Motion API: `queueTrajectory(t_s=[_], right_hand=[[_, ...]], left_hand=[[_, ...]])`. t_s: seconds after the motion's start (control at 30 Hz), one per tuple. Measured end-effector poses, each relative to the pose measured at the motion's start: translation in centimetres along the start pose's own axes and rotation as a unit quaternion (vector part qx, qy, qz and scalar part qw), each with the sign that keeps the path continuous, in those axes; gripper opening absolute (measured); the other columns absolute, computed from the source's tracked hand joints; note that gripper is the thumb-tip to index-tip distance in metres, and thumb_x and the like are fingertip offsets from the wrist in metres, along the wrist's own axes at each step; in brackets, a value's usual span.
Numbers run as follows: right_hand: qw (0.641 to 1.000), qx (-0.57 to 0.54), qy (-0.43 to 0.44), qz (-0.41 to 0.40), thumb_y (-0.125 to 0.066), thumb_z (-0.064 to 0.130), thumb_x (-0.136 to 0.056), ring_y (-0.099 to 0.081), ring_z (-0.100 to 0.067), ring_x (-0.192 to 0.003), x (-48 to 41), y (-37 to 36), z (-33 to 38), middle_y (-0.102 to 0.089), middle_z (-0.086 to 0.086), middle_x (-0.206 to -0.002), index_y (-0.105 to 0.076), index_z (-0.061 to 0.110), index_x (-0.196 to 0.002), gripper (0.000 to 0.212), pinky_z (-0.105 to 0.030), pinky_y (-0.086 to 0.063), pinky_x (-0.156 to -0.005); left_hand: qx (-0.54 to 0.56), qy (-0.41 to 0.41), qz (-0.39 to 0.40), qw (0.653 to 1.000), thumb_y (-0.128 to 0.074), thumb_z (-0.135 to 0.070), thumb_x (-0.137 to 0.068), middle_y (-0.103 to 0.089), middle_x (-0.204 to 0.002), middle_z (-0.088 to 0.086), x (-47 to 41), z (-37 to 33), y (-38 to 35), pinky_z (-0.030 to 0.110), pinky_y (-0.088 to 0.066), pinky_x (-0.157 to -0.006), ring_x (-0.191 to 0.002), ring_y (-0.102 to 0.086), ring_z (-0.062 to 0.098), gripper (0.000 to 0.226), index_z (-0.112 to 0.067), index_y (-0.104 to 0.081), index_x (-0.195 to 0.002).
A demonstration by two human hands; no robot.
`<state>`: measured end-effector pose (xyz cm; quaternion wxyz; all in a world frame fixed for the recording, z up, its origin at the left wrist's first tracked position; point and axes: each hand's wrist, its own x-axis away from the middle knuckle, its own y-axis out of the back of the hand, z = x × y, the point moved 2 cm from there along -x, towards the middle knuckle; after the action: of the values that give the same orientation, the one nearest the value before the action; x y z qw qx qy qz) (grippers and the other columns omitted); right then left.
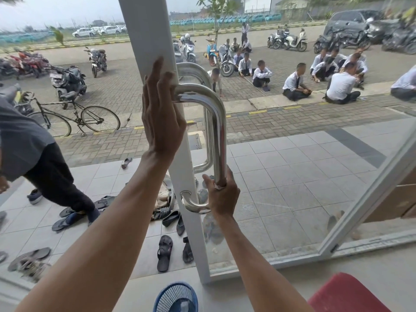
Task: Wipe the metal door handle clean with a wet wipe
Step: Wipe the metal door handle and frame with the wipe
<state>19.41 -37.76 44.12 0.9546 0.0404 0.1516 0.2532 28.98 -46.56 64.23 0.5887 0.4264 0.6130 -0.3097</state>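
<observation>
A shiny metal door handle (219, 131), a tall D-shaped tube, is fixed to the white door frame (144, 37) in the middle of the view. My right hand (221, 194) is closed around the lower end of the handle's upright bar, just above its bottom bend. No wet wipe shows; whether one is inside that fist is hidden. My left hand (162, 113) lies flat with fingers spread against the white frame, beside the handle's upper bend. A second handle (203, 122) shows through the glass on the outer side.
The glass door (304, 176) stands ajar over a tiled porch with several sandals (165, 253). A person in dark clothes (38, 158) bends at the left. A blue basket (176, 298) and red object (346, 293) lie below. People sit outside among parked motorbikes.
</observation>
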Motion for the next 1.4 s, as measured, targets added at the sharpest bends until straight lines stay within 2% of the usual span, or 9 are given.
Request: queueTrajectory(t_s=[0.1, 0.23, 0.43, 0.63, 0.87, 1.0, 1.13, 1.3, 1.4], right_hand=[[0.999, -0.018, 0.039, 0.018, -0.083, 0.039, -0.076, -0.069, 0.003, -0.065, -1.2, 0.4, 2.1, -0.071, 0.013, -0.066, -0.056, 0.014, -0.134, 0.069, -0.008, -0.051, -0.067], [0.996, -0.027, 0.079, 0.009, -0.082, 0.038, -0.078, -0.062, -0.003, -0.048, -2.3, 0.8, 5.1, -0.059, 0.015, -0.051, -0.053, 0.016, -0.137, 0.069, -0.022, -0.055, -0.055], [0.98, -0.061, 0.19, -0.023, -0.083, 0.046, -0.075, -0.069, -0.002, -0.062, -4.6, 1.7, 11.6, -0.074, 0.008, -0.08, -0.045, 0.02, -0.144, 0.083, -0.028, -0.058, -0.061], [0.944, 0.002, 0.327, -0.042, -0.083, 0.054, -0.07, -0.062, -0.011, -0.051, -7.4, 2.7, 19.6, -0.068, 0.004, -0.068, -0.035, 0.012, -0.151, 0.103, -0.032, -0.055, -0.05], [0.851, 0.15, 0.487, 0.127, -0.076, 0.077, -0.051, -0.058, -0.011, -0.068, -7.7, 2.7, 24.6, -0.065, 0.0, -0.086, -0.023, 0.008, -0.155, 0.136, -0.015, -0.043, -0.057], [0.865, 0.063, 0.462, 0.185, -0.074, 0.058, -0.076, -0.052, -0.014, -0.078, -8.1, 3.1, 25.2, -0.055, -0.006, -0.095, -0.036, -0.001, -0.133, 0.09, -0.023, -0.047, -0.066], [0.893, -0.038, 0.391, 0.221, -0.039, 0.022, -0.098, -0.047, -0.03, -0.069, -7.9, 4.5, 22.9, -0.046, -0.018, -0.082, -0.036, -0.006, -0.102, 0.028, -0.046, -0.043, -0.06], [0.916, -0.093, 0.29, 0.26, -0.047, 0.017, -0.092, -0.057, -0.01, -0.071, -7.8, 6.1, 20.8, -0.062, 0.002, -0.078, -0.052, 0.009, -0.105, 0.016, -0.02, -0.042, -0.056], [0.919, -0.177, 0.208, 0.285, -0.064, 0.01, -0.089, -0.07, -0.015, -0.088, -8.6, 7.1, 20.3, -0.074, -0.007, -0.095, -0.05, 0.005, -0.117, 0.032, -0.024, -0.054, -0.072]], left_hand=[[-0.005, 0.034, -0.009, 0.999, -0.048, 0.012, -0.095, -0.025, -0.156, 0.035, 1.8, 1.1, 0.5, 0.031, -0.038, -0.117, -0.153, -0.018, 0.028, 0.058, -0.007, -0.03, -0.147], [0.007, 0.154, 0.033, 0.987, -0.06, -0.012, -0.099, -0.016, -0.162, 0.027, 6.0, 2.3, 1.2, 0.023, -0.023, -0.123, -0.154, -0.018, 0.032, 0.069, 0.001, -0.021, -0.155], [0.162, 0.311, 0.082, 0.933, -0.069, -0.023, -0.095, -0.056, -0.144, 0.009, 9.1, 3.1, 1.6, 0.009, -0.053, -0.088, -0.12, -0.061, 0.008, 0.071, -0.013, -0.033, -0.155], [0.169, 0.327, 0.077, 0.927, -0.073, -0.027, -0.092, -0.058, -0.142, 0.005, 9.1, 3.4, 1.7, 0.013, -0.054, -0.091, -0.119, -0.065, 0.012, 0.071, -0.019, -0.038, -0.153], [0.132, 0.31, 0.077, 0.938, -0.069, -0.029, -0.095, -0.064, -0.129, -0.005, 9.3, 3.4, 1.8, 0.016, -0.055, -0.091, -0.112, -0.068, 0.01, 0.068, -0.017, -0.037, -0.154], [0.129, 0.284, 0.079, 0.947, -0.07, -0.028, -0.095, -0.068, -0.127, 0.005, 9.2, 3.6, 2.0, 0.006, -0.052, -0.086, -0.109, -0.069, 0.01, 0.068, -0.017, -0.038, -0.154], [0.146, 0.305, 0.081, 0.938, -0.073, -0.03, -0.092, -0.067, -0.13, 0.003, 9.3, 3.9, 2.1, 0.026, -0.06, -0.089, -0.112, -0.069, 0.01, 0.07, -0.021, -0.038, -0.153], [0.173, 0.321, 0.082, 0.927, -0.073, -0.032, -0.092, -0.066, -0.132, -0.001, 9.5, 4.2, 2.0, 0.03, -0.06, -0.088, -0.113, -0.068, 0.005, 0.071, -0.027, -0.037, -0.153], [0.175, 0.321, 0.083, 0.927, -0.073, -0.032, -0.092, -0.065, -0.133, -0.001, 9.5, 4.2, 2.0, 0.027, -0.06, -0.089, -0.114, -0.067, 0.005, 0.071, -0.026, -0.038, -0.153]])
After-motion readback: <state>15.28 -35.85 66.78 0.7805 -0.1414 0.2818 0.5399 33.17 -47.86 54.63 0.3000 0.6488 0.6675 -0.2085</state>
